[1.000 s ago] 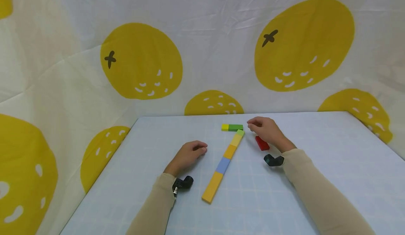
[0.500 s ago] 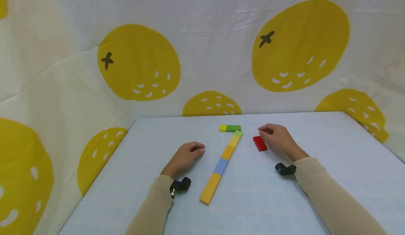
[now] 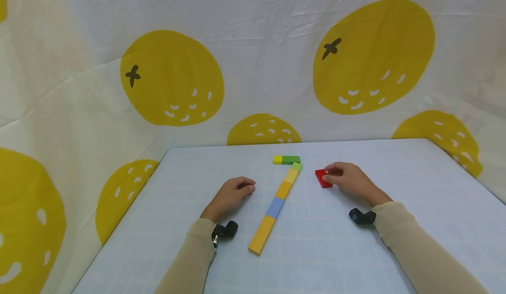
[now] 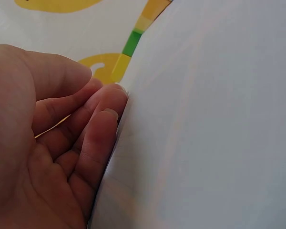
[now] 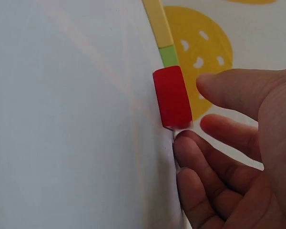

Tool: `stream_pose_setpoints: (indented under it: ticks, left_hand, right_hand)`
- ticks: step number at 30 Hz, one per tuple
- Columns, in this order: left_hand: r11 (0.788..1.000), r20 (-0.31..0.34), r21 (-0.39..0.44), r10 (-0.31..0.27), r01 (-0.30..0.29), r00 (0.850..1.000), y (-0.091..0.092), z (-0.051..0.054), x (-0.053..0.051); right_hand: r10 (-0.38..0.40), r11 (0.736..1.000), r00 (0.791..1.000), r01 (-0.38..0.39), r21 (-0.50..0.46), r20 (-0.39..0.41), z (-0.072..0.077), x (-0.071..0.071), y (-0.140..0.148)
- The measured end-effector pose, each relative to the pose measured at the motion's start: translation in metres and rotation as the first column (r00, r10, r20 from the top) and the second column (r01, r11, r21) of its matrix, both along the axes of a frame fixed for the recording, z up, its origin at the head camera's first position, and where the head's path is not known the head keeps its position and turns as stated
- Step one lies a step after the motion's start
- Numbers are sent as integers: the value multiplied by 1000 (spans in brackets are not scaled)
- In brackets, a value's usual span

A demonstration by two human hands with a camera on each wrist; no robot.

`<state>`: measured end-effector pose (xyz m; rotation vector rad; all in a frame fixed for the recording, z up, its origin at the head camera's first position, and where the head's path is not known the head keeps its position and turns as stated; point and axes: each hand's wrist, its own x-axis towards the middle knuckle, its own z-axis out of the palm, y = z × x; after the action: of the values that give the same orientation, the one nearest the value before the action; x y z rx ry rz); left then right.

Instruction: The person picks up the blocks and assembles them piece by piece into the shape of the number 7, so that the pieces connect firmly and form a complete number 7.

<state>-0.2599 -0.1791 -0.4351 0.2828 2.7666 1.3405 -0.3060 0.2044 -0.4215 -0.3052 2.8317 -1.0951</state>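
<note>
A red rectangular block [image 3: 320, 177] lies flat on the table, right of a slanting row of blocks. My right hand [image 3: 352, 181] is beside it, its thumb and forefinger reaching over the block in the head view. In the right wrist view a gap shows between the thumb and forefinger, and the red block [image 5: 174, 98] is not pinched by them. My left hand [image 3: 231, 196] rests on the table left of the row, fingers loosely bent and holding nothing. From near to far the row runs long orange [image 3: 262, 235], blue [image 3: 275, 207], orange [image 3: 283, 190], pale yellow [image 3: 291, 176] and light green [image 3: 297, 166].
Behind the row's far end, a yellow block [image 3: 278, 159] and a dark green block [image 3: 290, 160] lie end to end. A pale checked cloth [image 3: 308, 259] covers the table. A curtain [image 3: 272, 74] with large yellow fruit prints hangs behind it.
My right hand has drawn back to the right and toward me from above the red block's far end, then come in beside the block. The left hand has stayed in place.
</note>
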Motion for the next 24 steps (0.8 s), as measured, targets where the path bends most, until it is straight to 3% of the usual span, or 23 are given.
stream_pose_setpoints:
  ticks: [15,24]
  left_hand:
    - [1000,12,1,-9,9,1000,-3,1,-1]
    - [999,17,-24,22,-22,1000,2,0,-1]
  right_hand:
    - [-11,1000,1000,11,2,29,-3,-3,-7]
    - [7,1000,999,-7,12,52,1,0,-6]
